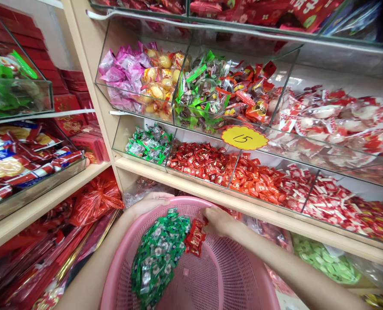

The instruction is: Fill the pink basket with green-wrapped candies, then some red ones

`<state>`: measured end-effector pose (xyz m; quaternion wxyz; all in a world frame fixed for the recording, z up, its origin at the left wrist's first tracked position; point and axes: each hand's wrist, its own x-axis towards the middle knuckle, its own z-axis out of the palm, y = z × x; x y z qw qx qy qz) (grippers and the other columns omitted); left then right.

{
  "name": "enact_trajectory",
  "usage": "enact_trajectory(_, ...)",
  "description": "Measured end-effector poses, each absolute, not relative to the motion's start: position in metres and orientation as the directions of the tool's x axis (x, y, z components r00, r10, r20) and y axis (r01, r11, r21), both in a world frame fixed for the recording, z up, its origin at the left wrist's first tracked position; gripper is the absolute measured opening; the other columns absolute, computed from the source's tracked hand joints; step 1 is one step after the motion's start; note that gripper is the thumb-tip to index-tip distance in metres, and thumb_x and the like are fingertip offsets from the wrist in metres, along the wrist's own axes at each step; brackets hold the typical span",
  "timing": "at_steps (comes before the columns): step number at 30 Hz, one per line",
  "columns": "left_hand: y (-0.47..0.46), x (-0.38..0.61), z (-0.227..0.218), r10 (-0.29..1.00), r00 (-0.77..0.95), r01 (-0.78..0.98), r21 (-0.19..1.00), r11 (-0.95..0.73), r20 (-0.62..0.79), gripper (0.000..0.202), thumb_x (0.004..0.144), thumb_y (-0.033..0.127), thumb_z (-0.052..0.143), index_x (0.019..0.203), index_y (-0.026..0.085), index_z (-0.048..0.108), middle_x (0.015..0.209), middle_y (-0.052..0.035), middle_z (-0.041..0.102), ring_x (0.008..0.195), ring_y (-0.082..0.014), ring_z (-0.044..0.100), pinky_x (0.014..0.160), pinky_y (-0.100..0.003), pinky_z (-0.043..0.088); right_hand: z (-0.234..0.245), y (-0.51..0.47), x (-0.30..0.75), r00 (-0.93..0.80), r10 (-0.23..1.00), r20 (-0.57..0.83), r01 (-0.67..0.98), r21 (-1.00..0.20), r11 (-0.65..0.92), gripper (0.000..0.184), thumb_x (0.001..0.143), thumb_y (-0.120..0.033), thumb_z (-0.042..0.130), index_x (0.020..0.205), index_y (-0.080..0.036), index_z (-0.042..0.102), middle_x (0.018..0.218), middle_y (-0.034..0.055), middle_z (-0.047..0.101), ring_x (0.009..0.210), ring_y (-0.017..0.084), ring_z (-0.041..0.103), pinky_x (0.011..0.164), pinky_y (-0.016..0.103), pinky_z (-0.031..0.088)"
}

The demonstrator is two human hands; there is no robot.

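Note:
A pink plastic basket (243, 258) with perforated walls is tilted towards me below the shelf edge. My left hand (152, 203) grips its far left rim, partly hidden behind it. Inside, at the left, lies a heap of green wrapped candies (161, 254). My right hand (217, 220) reaches in over the right side, fingers curled at a small bunch of red wrapped candies (195, 239). These red candies hang against the green heap. A small pale pink piece (185, 271) is on the basket's inner surface.
Clear shelf bins hold silver-green candies (149, 142), red candies (204, 161) and orange-red candies (256, 176). A yellow tag (245, 137) reads 15. The wooden shelf edge (178, 183) runs just above the basket. A red plastic bag (97, 196) lies left; pale green packets (323, 258) lie lower right.

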<state>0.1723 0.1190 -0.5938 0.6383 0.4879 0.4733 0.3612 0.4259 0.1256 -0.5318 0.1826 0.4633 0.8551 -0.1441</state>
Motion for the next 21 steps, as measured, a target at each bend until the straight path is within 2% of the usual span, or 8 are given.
enact_trajectory(3,0.12,0.173,-0.595,0.923,0.293,-0.008,0.965,0.263,-0.25,0.056,0.06,0.037,0.075,0.111,0.015,0.064,0.105,-0.0081,0.068,0.09,-0.0209,0.064,0.079,-0.028,0.048,-0.532,0.123,0.43,-0.5,0.751,-0.431,0.852,-0.09,0.515,0.029,0.071,-0.025,0.065,0.097,-0.014,0.062,0.103,0.0116,0.063,0.095,0.023,0.056,0.08,0.029,0.041)
enact_trajectory(8,0.121,0.173,-0.596,0.919,0.307,-0.024,0.963,0.267,-0.247,0.057,0.06,0.039,0.076,0.11,0.015,0.064,0.107,-0.0086,0.068,0.092,-0.0214,0.064,0.082,-0.029,0.047,-0.529,0.113,0.435,-0.48,0.762,-0.435,0.854,-0.035,0.518,0.023,0.074,-0.023,0.059,0.095,-0.014,0.061,0.103,0.0127,0.063,0.096,0.023,0.057,0.08,0.029,0.04)
enact_trajectory(15,0.12,0.172,-0.598,0.918,0.316,-0.03,0.965,0.261,-0.239,0.055,0.062,0.039,0.074,0.11,0.016,0.064,0.109,-0.0084,0.067,0.095,-0.0216,0.063,0.083,-0.029,0.047,-0.545,0.084,0.446,-0.41,0.758,-0.507,0.891,-0.046,0.451,0.052,0.074,-0.014,0.056,0.124,-0.007,0.042,0.102,0.0159,0.064,0.095,0.026,0.06,0.073,0.03,0.043)
enact_trajectory(18,0.12,0.173,-0.599,0.916,0.322,-0.036,0.964,0.263,-0.238,0.055,0.063,0.038,0.074,0.111,0.015,0.063,0.11,-0.0092,0.066,0.096,-0.0221,0.063,0.083,-0.03,0.047,-0.558,0.077,0.445,-0.374,0.743,-0.555,0.903,-0.034,0.428,0.066,0.069,-0.012,0.063,0.13,-0.011,0.037,0.107,0.0167,0.063,0.098,0.028,0.06,0.073,0.031,0.044)
enact_trajectory(21,0.12,0.173,-0.601,0.913,0.331,-0.039,0.963,0.266,-0.238,0.054,0.064,0.037,0.074,0.113,0.015,0.062,0.112,-0.0097,0.065,0.097,-0.0224,0.062,0.085,-0.031,0.047,-0.563,0.076,0.442,-0.374,0.74,-0.56,0.905,-0.045,0.423,0.071,0.068,-0.011,0.065,0.132,-0.012,0.036,0.111,0.0182,0.062,0.101,0.029,0.059,0.076,0.032,0.045)
